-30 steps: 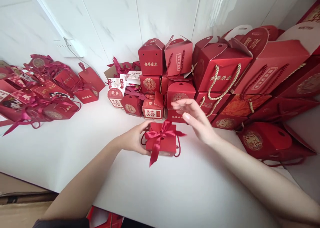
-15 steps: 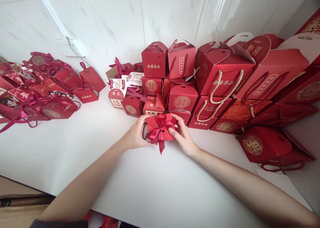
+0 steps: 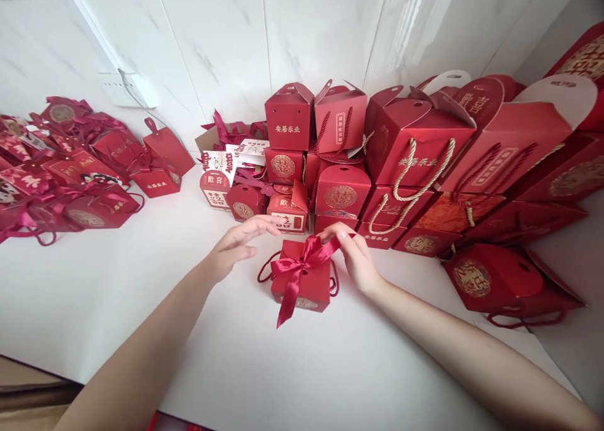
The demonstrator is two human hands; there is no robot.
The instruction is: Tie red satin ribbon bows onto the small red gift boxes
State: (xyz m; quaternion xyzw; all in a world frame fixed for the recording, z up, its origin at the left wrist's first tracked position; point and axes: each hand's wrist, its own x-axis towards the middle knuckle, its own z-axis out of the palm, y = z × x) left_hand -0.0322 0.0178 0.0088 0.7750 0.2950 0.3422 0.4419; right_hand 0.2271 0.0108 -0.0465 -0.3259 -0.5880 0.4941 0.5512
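White desk (image 3: 387,368), red box (image 3: 317,286) mid-frame facing bottom edge, ribbon (image 3: 302,265) slants lower-left to upper-right, right grip (image 3: 357,261) pinching it, left grip (image 3: 231,247) pretty wide.

Red gift boxes (image 3: 343,195) stand stacked along a marbled tile wall (image 3: 226,28), one bearing a cream rope handle (image 3: 406,198). To their left, ribboned boxes (image 3: 106,207) lie heaped near a socket (image 3: 113,91); cardboard (image 3: 23,373) shows below the table (image 3: 377,368).

Ribboned box (image 3: 311,279): ribbon (image 3: 291,289) masks part of front emblem (image 3: 307,303) | behind it: left hand (image 3: 233,247) partly blocks a white label (image 3: 295,223) | far left of it: box heap (image 3: 106,212) cut by view's edge | far right: emblem box (image 3: 585,56) likewise | nearer side, left: cardboard (image 3: 28,401) cropped, red sliver (image 3: 151,422) unidentifiable
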